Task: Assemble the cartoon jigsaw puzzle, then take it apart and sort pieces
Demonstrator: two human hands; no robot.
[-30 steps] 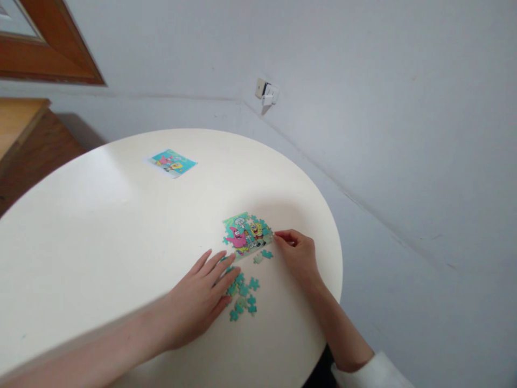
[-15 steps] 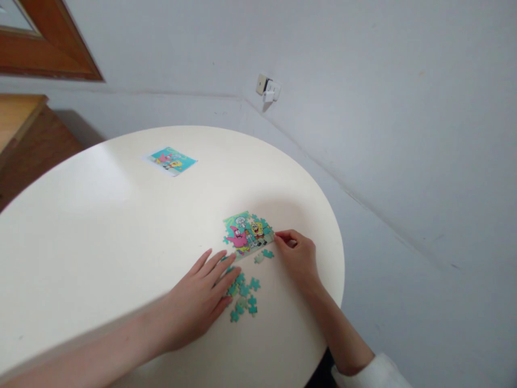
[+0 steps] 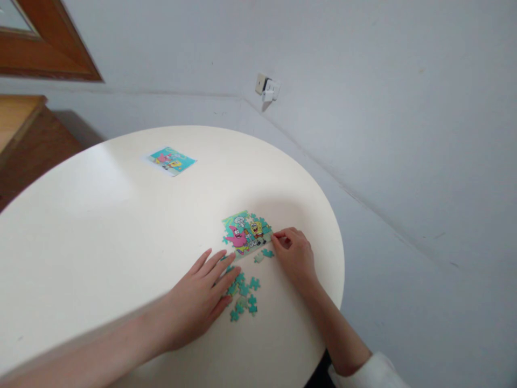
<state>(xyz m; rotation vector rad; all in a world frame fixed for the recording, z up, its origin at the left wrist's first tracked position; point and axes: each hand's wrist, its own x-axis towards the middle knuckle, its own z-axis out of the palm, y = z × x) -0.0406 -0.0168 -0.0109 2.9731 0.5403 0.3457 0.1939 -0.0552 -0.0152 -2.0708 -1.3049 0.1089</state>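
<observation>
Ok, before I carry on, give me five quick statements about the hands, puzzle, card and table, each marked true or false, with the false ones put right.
1. The right hand is at the partly built puzzle. True.
2. The left hand is clenched in a fist. False: it is stretched open.
3. Some loose pieces lie near the left hand. True.
4. The picture card lies between the hands. False: it lies farther back, beyond the puzzle.
5. The table has a curved edge. True.
</observation>
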